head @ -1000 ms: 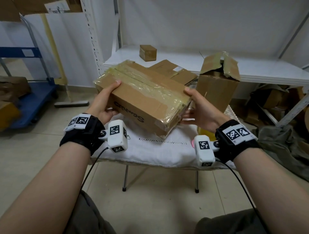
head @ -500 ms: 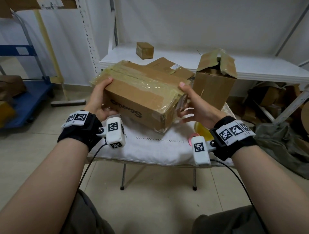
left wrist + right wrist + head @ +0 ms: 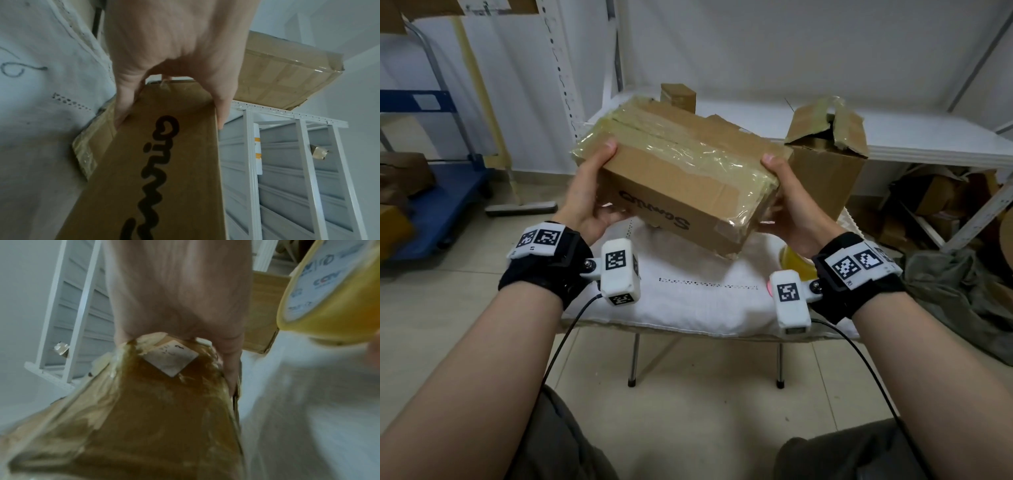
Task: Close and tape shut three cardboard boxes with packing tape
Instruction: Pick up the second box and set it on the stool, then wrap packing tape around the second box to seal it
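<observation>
A long brown cardboard box (image 3: 674, 178) with glossy tape over its top and ends is held in the air above a small white-covered table (image 3: 688, 301). My left hand (image 3: 589, 195) grips its left end, thumb on top and fingers underneath (image 3: 123, 104). My right hand (image 3: 787, 205) grips the taped right end (image 3: 164, 386) the same way. A taller box (image 3: 825, 164) with its top flaps open stands behind on the right. A yellow roll of packing tape (image 3: 796, 262) lies on the table under my right hand, also close in the right wrist view (image 3: 329, 293).
A white shelf (image 3: 911, 137) runs behind with a small closed box (image 3: 678, 97) and a flat piece of cardboard. A blue cart (image 3: 431, 205) stands at the left. Cardboard scraps (image 3: 945, 202) and a grey cloth (image 3: 962, 291) are piled under the shelf at the right.
Both hands have lifted the taped box and brought it nearer to me. The right hand shifted its hold on the right end.
</observation>
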Tool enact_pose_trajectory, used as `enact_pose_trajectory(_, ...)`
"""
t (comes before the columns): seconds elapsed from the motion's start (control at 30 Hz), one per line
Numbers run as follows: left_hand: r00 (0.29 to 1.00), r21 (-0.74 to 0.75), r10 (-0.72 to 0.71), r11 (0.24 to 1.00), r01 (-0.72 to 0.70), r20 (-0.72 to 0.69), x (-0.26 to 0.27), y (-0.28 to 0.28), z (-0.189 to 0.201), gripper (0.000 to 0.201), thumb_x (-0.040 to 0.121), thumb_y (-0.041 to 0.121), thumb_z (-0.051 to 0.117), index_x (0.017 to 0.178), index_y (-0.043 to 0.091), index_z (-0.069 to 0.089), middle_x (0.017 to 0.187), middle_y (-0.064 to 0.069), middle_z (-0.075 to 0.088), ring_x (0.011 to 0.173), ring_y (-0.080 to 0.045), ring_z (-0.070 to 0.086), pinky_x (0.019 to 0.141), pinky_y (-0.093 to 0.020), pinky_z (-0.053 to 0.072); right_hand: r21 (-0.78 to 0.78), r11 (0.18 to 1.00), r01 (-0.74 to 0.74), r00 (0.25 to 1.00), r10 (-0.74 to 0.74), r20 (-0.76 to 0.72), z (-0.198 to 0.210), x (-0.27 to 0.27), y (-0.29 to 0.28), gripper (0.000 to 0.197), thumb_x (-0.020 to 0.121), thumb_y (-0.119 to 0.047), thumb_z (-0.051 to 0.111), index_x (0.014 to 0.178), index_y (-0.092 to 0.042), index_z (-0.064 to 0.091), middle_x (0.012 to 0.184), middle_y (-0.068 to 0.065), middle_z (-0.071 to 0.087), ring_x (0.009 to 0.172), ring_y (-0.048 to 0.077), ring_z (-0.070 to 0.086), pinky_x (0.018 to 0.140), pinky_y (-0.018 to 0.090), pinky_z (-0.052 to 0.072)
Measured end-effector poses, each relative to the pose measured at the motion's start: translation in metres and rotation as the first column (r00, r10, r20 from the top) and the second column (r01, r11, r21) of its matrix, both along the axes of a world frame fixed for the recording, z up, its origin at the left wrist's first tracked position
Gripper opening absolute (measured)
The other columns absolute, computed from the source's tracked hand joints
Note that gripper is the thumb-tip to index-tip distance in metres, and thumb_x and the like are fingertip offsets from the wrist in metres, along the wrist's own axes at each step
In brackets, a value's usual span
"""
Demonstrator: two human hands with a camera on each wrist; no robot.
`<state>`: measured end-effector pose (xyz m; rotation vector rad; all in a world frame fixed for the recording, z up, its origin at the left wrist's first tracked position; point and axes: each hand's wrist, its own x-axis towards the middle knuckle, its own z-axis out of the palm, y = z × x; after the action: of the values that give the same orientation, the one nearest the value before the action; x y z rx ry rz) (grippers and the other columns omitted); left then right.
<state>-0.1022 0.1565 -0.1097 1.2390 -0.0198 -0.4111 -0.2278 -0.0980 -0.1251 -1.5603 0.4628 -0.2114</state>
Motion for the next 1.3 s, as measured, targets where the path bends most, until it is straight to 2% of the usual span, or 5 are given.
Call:
enact_pose_trajectory(0.2, 0.989, 0.332, -0.032, 0.94, 0.079, -0.147, 0.011, 0.012, -0.018, 0.07, 0.075, 0.054, 0.078, 0.131, 0.028, 0.045, 0.113, -0.007, 0.046, 0.105, -0.042, 0.055, 0.066, -0.053, 0.062, 0.151, 0.986, -0.068, 0.977, 0.097, -0.192, -0.009, -0.007, 0.003, 0.05, 0.091, -0.065, 0.053, 0.118, -0.023, 0.057, 0.117, 0.012, 0.06, 0.109, 0.03, 0.058, 0.101, 0.044, 0.05)
enact_pose_trajectory(0.43, 0.983, 0.651, -0.043, 0.754, -0.085, 0.178, 0.032, 0.021, -0.035, 0.09, 0.064, 0.053, 0.086, 0.138, 0.021, 0.045, 0.142, -0.005, 0.043, 0.131, -0.029, 0.044, 0.105, -0.039, 0.039, 0.002, 1.0, -0.008, 0.955, 0.008, -0.298, -0.018, -0.003, -0.006, 0.054, 0.09, -0.06, 0.063, 0.118, -0.015, 0.059, 0.103, 0.015, 0.061, 0.091, 0.03, 0.058, 0.098, 0.043, 0.048)
enact_pose_trajectory(0.77, 0.698, 0.782, -0.416, 0.522, -0.342, 0.583, 0.022, -0.003, -0.023, 0.031, 0.093, 0.029, 0.065, 0.124, 0.036, 0.066, 0.153, 0.002, 0.042, 0.147, -0.024, 0.024, 0.118, -0.056, -0.009, -0.162, 0.986, 0.044, 0.979, -0.075, -0.19, -0.013, -0.007, -0.018, 0.048, 0.099, -0.048, 0.059, 0.127, -0.009, 0.064, 0.121, 0.005, 0.059, 0.108, 0.02, 0.055, 0.104, 0.032, 0.047)
enact_pose_trajectory(1.0, 0.699, 0.781, -0.42, 0.534, -0.326, 0.579, 0.019, -0.003, -0.022, 0.032, 0.094, 0.026, 0.065, 0.125, 0.033, 0.066, 0.15, -0.001, 0.044, 0.145, -0.025, 0.029, 0.118, -0.054, -0.008, -0.417, 0.906, 0.072, 0.941, -0.2, -0.271, -0.003, -0.035, -0.052, 0.013, 0.101, -0.015, 0.059, 0.105, -0.005, 0.065, 0.09, 0.009, 0.062, 0.071, 0.014, 0.055, 0.057, 0.021, 0.049)
enact_pose_trajectory(1.3, 0.571, 0.643, -0.399, 0.694, -0.324, 0.718, 0.013, -0.015, -0.022, 0.049, 0.084, -0.008, 0.059, 0.113, 0.029, 0.073, 0.134, 0.005, 0.06, 0.134, -0.017, 0.043, 0.122, -0.047, 0.02, -0.615, 0.727, -0.304, 0.829, -0.116, -0.547, -0.002, -0.062, -0.051, 0.022, 0.086, -0.029, 0.077, 0.09, -0.008, 0.072, 0.082, 0.0, 0.069, 0.078, 0.014, 0.061, 0.069, 0.027, 0.046)
